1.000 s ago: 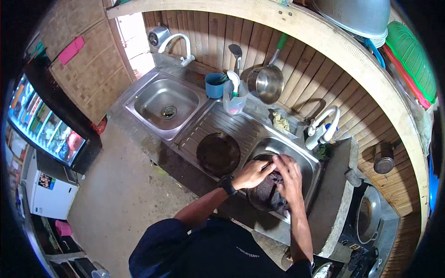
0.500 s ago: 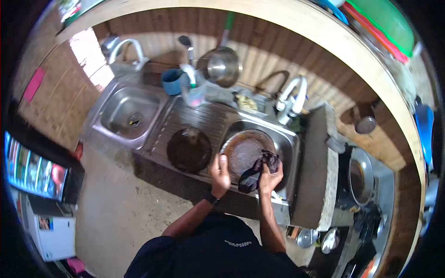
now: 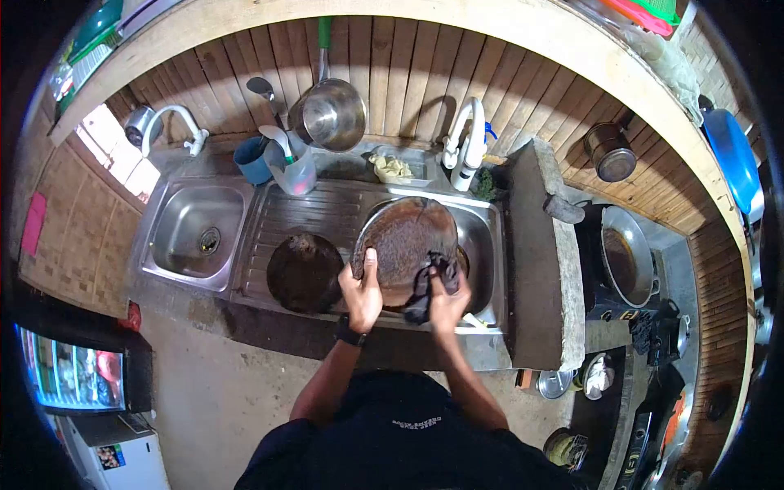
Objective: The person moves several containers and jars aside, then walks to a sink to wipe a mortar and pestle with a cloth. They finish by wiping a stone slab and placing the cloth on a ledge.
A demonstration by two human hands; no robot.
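Note:
A round, brown, scorched pan point(image 3: 404, 241) is held tilted over the right sink basin point(image 3: 487, 237). My left hand point(image 3: 362, 292) grips its left rim, thumb on the near face. In my right hand point(image 3: 447, 300) is a bunched dark cloth point(image 3: 420, 296), pressed against the pan's lower right part. A second dark, round piece point(image 3: 305, 273) lies on the ribbed drainboard point(image 3: 269, 214), just left of my left hand. The white faucet point(image 3: 469, 147) stands behind the basin.
Left of the drainboard is another basin point(image 3: 202, 220). A blue cup point(image 3: 251, 160) and a clear jug point(image 3: 292, 173) stand behind. A concrete partition point(image 3: 549, 269) rises on the right, with a wok point(image 3: 626, 255) on a stove beyond.
The pan is tipped up more towards the faucet, with both hands still on it and the cloth. The whole view has shifted, so the sinks appear further left.

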